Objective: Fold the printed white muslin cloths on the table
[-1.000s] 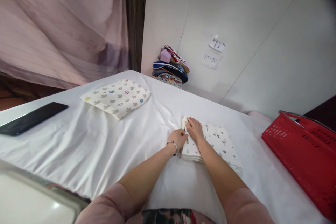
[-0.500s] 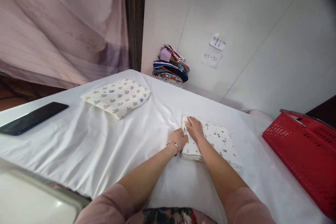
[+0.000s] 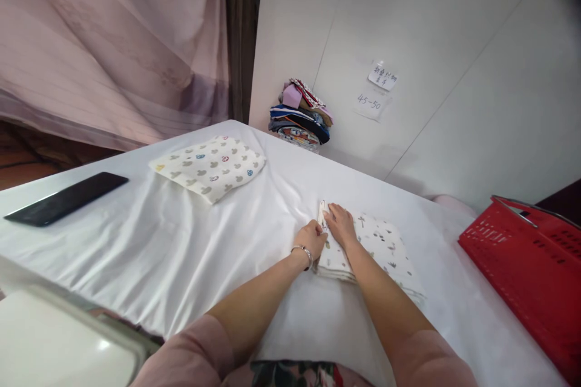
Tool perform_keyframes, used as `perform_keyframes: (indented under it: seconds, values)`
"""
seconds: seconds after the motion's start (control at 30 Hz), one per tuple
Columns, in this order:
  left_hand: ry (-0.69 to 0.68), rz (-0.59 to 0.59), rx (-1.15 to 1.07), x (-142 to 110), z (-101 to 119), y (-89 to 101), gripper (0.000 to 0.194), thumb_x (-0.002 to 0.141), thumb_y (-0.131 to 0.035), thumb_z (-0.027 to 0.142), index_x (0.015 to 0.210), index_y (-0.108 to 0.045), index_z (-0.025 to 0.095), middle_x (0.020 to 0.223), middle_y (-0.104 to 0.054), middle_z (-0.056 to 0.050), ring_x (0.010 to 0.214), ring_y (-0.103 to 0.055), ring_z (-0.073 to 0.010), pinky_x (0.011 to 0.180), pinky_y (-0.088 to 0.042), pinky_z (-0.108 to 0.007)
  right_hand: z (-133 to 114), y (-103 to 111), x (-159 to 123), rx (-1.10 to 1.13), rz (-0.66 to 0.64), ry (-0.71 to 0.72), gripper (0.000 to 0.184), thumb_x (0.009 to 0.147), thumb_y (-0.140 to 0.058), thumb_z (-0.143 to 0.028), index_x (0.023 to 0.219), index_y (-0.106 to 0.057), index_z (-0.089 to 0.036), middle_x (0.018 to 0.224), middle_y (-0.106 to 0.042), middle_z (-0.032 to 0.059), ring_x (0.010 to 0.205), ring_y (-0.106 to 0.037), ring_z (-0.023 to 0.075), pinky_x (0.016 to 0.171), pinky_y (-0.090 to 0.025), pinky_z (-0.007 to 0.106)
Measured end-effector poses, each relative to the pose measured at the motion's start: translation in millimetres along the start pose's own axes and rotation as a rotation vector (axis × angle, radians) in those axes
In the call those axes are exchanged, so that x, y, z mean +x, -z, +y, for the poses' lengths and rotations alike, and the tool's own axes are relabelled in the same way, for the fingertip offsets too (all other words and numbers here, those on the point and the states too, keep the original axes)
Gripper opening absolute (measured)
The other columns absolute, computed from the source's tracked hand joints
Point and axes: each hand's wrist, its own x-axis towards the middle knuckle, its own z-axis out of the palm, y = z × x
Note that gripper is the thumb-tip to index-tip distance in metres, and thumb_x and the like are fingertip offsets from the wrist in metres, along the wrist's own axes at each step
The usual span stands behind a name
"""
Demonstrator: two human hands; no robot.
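A folded white cloth with small printed figures lies in layers on the white-covered table. At its left edge my left hand, with a bracelet at the wrist, has its fingers closed on the fold. My right hand lies flat across the cloth just beside it, fingers stretched out and pressing down. Farther left on the table rests a second folded cloth, white with grey mushroom-like prints and a few coloured ones; neither hand touches it.
A black flat panel lies at the table's left side. To the right stands a red plastic basket with a metal handle. A stack of folded clothes sits by the wall at the back, near paper notes. A pink curtain hangs at left.
The view has shifted slightly, so everything appears a little farther right. Both hands stay at the left edge of the folded cloth, with only small finger movement.
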Motion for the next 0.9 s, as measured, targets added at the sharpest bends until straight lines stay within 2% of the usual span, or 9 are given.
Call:
perform_keyframes:
  seconds: [0.23, 0.4, 0.5, 0.77, 0.9]
  values:
    - [-0.001, -0.040, 0.027, 3, -2, 3.9, 0.007, 0.073, -0.053, 0.027, 0.070, -0.055, 0.021, 0.073, -0.064, 0.000, 0.069, -0.057, -0.0138, 0.061, -0.039, -0.022, -6, 6, -2, -0.047, -0.061, -0.025, 0.044, 0.085, -0.036, -0.044, 0.123, -0.043, -0.023, 0.132, -0.043, 0.0050, 0.124, -0.032, 0.0189, 0.102, -0.018, 0.037]
    - [0.008, -0.071, 0.040, 5, -2, 5.8, 0.007, 0.072, -0.054, 0.027, 0.071, -0.057, 0.020, 0.074, -0.064, 0.000, 0.071, -0.058, -0.0141, 0.061, -0.040, -0.022, -5, 8, -1, -0.103, -0.201, -0.026, 0.056, 0.084, -0.034, -0.049, 0.133, -0.031, -0.021, 0.140, -0.030, 0.0053, 0.130, -0.021, 0.0191, 0.104, -0.013, 0.039]
    - [0.021, -0.115, 0.016, 10, -2, 9.5, 0.008, 0.072, -0.055, 0.026, 0.069, -0.057, 0.019, 0.072, -0.064, 0.000, 0.070, -0.058, -0.0136, 0.062, -0.041, -0.021, -4, 7, 0, -0.131, -0.236, -0.026, 0.060, 0.084, -0.032, -0.050, 0.136, -0.026, -0.020, 0.143, -0.025, 0.0053, 0.131, -0.017, 0.0195, 0.104, -0.010, 0.041]
    - [0.107, -0.283, -0.014, 18, -3, 21.4, 0.012, 0.073, -0.055, 0.028, 0.071, -0.059, 0.017, 0.059, -0.063, 0.002, 0.047, -0.054, -0.0091, 0.046, -0.040, -0.018, -4, 3, 0, -0.132, -0.241, -0.041, 0.063, 0.084, -0.030, -0.055, 0.137, -0.024, -0.021, 0.144, -0.022, 0.0050, 0.132, -0.015, 0.0199, 0.105, -0.009, 0.042]
    - [0.122, -0.351, -0.017, 18, -5, 24.2, 0.017, 0.072, -0.056, 0.031, 0.066, -0.060, 0.016, 0.059, -0.064, 0.001, 0.045, -0.053, -0.0086, 0.044, -0.040, -0.018, -4, 13, 4, -0.057, -0.261, -0.064, 0.060, 0.085, -0.031, -0.052, 0.136, -0.027, -0.021, 0.144, -0.023, 0.0046, 0.132, -0.015, 0.0201, 0.105, -0.009, 0.042]
